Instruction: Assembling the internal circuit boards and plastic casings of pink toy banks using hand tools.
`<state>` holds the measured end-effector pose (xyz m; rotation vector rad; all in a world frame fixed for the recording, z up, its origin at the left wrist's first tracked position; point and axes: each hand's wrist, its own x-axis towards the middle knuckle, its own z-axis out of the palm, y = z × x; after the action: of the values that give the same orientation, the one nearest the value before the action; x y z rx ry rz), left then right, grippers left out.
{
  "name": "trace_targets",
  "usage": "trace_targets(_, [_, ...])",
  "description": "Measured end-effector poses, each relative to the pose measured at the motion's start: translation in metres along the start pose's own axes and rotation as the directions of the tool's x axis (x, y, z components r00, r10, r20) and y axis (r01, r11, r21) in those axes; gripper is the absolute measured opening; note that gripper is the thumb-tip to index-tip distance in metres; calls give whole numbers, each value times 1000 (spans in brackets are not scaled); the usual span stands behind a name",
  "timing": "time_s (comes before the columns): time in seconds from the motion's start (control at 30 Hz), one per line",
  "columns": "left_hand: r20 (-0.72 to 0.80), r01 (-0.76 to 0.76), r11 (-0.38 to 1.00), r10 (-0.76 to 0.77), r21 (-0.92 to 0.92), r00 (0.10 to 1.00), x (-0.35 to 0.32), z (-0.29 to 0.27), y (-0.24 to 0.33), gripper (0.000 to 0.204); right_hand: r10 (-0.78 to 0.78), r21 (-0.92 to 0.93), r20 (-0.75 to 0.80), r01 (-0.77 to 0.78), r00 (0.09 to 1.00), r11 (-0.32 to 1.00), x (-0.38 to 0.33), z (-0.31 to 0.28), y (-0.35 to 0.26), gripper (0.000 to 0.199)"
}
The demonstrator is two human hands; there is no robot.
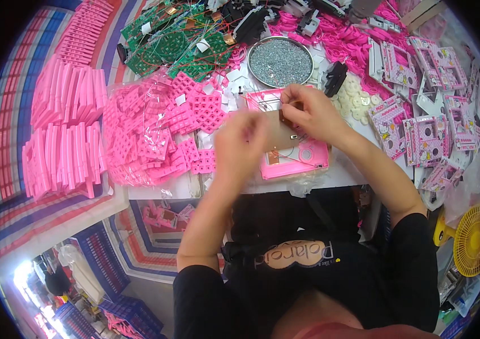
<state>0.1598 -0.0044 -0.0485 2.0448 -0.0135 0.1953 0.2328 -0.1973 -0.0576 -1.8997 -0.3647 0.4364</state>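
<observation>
Pink casing point(296, 168) on table, in front of the person; flat brownish plate point(278, 133) over its middle, between the hands; right hand point(310, 113) at plate's upper right, thumb and fingers curled nearly together, grip on plate or something small, cannot tell; left hand point(243, 141) at plate's left side, motion-blurred, finger opening and hold cannot tell; round tray point(249, 56) of small silvery parts just beyond casing; pink grid pieces point(155, 118) to the left; green circuit boards point(172, 51) at upper left; white discs point(356, 99) right.
</observation>
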Motion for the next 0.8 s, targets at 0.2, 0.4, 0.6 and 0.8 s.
trace_targets(0.2, [92,30,980,-48,195,995,76,-23,-47,17,-557,-432,342,653,757,622,-9,6,-7,19])
trace_targets(0.4, [74,-181,964,170,196,983,70,-21,-26,14,-262,-4,501,304,825,953,22,-48,-31,26])
trace_targets(0.6, [93,-266,949,253,169,963,53,-23,-22,9,-680,-482,177,665,711,570,92,-29,-16,28])
trace_targets(0.8, [93,-260,947,246,189,965,30,-21,-20,17,-144,-334,265,231,954,914,39,-18,-36,32])
